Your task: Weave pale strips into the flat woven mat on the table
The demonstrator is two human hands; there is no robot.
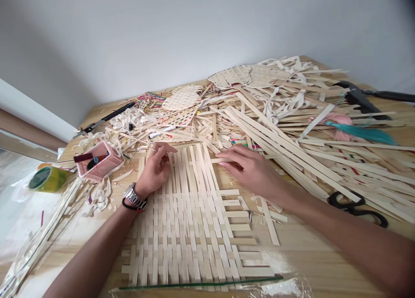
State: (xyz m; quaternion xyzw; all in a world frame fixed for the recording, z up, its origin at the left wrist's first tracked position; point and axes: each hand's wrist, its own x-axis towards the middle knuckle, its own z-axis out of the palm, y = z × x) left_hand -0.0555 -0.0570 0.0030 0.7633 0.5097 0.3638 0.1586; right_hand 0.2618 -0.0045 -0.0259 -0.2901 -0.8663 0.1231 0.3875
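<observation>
Bamboo strips (285,134) heap behind and right of the woven mat (181,233).

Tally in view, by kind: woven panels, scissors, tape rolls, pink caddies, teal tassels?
Woven panels: 5
Scissors: 1
Tape rolls: 1
Pink caddies: 1
Teal tassels: 1
Total: 9

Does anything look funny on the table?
Yes, one loose strip lies slanted just right of the woven mat. It looks odd because it isn't woven in, while the strips in the mat go neatly over and under each other.
</observation>
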